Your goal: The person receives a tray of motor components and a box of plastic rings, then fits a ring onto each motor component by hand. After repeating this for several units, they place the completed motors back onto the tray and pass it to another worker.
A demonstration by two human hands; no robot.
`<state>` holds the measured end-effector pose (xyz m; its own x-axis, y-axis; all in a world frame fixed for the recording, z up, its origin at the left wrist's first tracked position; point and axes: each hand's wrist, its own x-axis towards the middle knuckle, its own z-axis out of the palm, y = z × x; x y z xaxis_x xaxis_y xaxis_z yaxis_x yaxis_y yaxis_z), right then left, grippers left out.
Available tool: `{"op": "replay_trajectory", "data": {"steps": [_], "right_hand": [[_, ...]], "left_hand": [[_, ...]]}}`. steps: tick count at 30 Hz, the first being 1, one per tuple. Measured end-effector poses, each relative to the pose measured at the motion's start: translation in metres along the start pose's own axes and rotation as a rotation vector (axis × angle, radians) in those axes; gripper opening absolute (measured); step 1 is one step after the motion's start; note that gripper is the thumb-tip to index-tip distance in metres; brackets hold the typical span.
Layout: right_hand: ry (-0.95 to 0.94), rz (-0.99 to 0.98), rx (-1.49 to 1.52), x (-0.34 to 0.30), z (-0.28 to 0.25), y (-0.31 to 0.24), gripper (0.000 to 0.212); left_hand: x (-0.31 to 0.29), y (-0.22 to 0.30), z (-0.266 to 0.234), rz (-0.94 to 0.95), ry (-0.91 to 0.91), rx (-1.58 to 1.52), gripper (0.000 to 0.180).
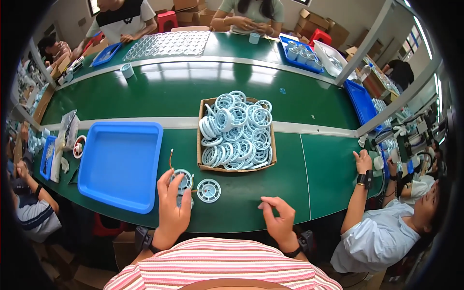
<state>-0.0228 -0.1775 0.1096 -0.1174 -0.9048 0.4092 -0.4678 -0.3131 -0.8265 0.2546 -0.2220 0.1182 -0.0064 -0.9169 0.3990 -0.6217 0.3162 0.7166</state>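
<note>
1. While our left hand [174,207] curves around a pale-blue spoked disc [186,181] over the green table [241,193], we cannot tell whether its fingers actually grip it.
2. Our right hand [281,216] looks empty, fingers loosely bent, well apart from that disc.
3. A second spoked disc [209,190] lies flat between our hands.
4. We judge both discs light, stiff and perhaps slippery; the thin wire lead [170,158] seems fragile, so we should hold the outer rims.
</note>
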Motion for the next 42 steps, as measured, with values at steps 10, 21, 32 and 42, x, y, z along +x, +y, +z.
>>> {"op": "replay_trajectory", "data": {"steps": [10, 21, 32, 42], "right_hand": [[-0.028, -0.102, -0.328, 0.114, -0.105, -0.030, 0.008], [0.040, 0.188, -0.750, 0.438, -0.103, 0.259, 0.032], [0.232, -0.070, -1.218, 0.588, -0.103, 0.479, 0.045], [0.233, 0.173, -1.023, 0.504, -0.064, 0.346, 0.049]], "left_hand": [[-0.008, 0.015, 0.040, 0.011, -0.049, -0.208, 0.051], [-0.058, -0.032, -0.002, 0.139, 0.169, 0.148, 0.025], [-0.042, -0.006, 0.006, 0.139, 0.247, 0.406, 0.019], [-0.039, 0.009, 0.015, 0.078, 0.301, 0.403, 0.014]]}}
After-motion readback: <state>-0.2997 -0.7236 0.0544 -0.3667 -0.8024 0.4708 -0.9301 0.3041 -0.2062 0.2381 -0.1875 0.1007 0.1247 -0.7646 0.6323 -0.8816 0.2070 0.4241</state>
